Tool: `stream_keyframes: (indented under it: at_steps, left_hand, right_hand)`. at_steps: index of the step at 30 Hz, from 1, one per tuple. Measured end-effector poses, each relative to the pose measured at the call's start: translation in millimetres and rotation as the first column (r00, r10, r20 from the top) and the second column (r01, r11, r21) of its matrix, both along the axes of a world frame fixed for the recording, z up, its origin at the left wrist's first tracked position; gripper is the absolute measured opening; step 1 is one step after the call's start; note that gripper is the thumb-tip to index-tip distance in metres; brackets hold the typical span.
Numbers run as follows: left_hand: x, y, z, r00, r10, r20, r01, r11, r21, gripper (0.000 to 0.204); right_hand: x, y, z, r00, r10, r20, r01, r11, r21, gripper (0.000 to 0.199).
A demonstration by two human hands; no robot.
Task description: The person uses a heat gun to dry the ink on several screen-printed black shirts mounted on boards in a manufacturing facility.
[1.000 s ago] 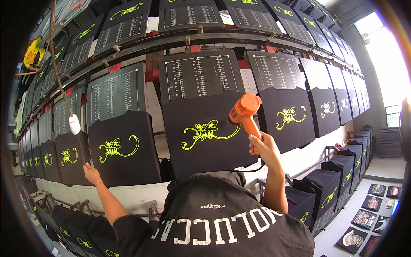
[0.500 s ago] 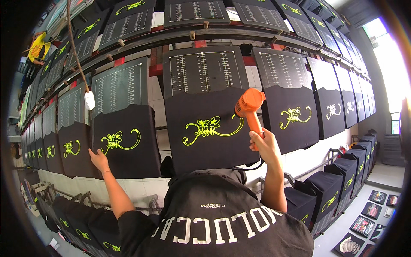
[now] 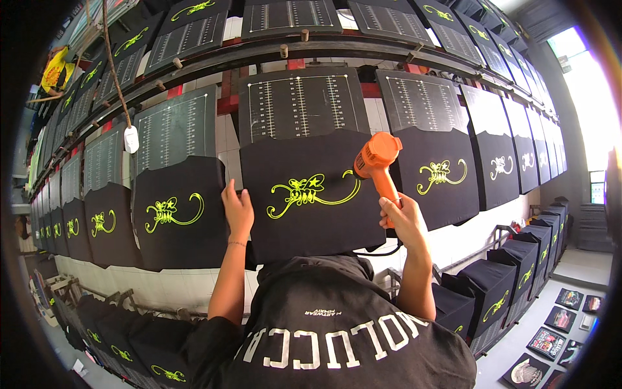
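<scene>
Gripping the handle of an orange heat gun, the right hand sits right of the frame's centre, fingers closed round the grip and the nozzle aimed left at the black shirt panel in the middle of the frame. The gun's nozzle is close to the right end of the yellow-green printed design on that panel. The left hand lies open, palm flat against the panel's left edge, fingers pointing up. More black panels bearing the same print run off to the left and right. A white tag hangs on a cord in the upper left of the frame.
</scene>
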State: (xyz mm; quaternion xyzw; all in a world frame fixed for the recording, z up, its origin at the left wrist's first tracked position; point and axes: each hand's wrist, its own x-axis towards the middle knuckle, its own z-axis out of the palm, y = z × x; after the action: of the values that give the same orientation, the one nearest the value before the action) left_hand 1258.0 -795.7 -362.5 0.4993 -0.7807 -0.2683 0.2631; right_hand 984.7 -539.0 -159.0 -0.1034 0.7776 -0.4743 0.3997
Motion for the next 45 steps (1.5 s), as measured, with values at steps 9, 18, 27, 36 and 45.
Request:
stream_keyframes:
  at_steps: [9,18,27,36,45]
  left_hand:
    - [-48,-8,-17,0.976,0.081,0.204,-0.11,0.985,0.135,0.052]
    - [-46,-9,-24,0.976,0.094,0.197,-0.117,0.987,0.108,0.053]
    - [-29,-3,-29,0.99,0.002,0.14,-0.029,0.981,0.191,0.057]
    - [5,24,-27,0.991,-0.081,0.106,0.045,0.951,0.306,0.061]
    - [21,25,-45,0.992,-0.118,0.038,0.1,0.943,0.317,0.054]
  right_hand:
    - [5,15,-2,1.0,-0.006,-0.009,0.006,1.0,0.019,0.03]
    - [15,33,-9,0.999,-0.048,0.01,0.048,0.999,-0.018,0.031]
    - [25,39,-6,0.996,-0.058,0.062,0.06,0.998,-0.03,0.032]
    - [46,40,-12,0.988,-0.144,0.059,0.146,0.988,-0.046,0.031]
    - [72,32,-8,0.981,-0.177,0.084,0.181,0.982,-0.049,0.03]
